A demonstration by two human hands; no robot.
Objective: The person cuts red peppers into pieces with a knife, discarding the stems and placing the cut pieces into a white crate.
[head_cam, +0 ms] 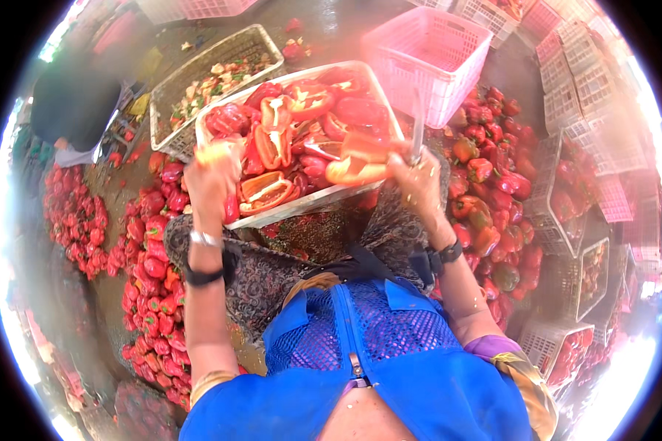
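Note:
My left hand [212, 182] is at the left rim of a white plastic crate [300, 206] heaped with cut red peppers [314, 102]. A blurred, bright orange piece of pepper [220, 151] shows at its fingertips. At the crate's right side, my right hand [422, 182] grips a knife [417, 121] with its blade pointing up and away from me. A hollowed orange-red pepper half [358, 162] lies against the fingers of that hand, over the crate's near right corner; whether they pinch it cannot be told. Several halves in the crate show pale ribs.
A crate of pepper cores [220, 82] stands beyond on the left, a pink crate [433, 55] beyond on the right. Whole red peppers are heaped left [154, 264] and right [488, 182]. Stacked crates [590, 93] line the right. A blurred person [77, 105] is at upper left.

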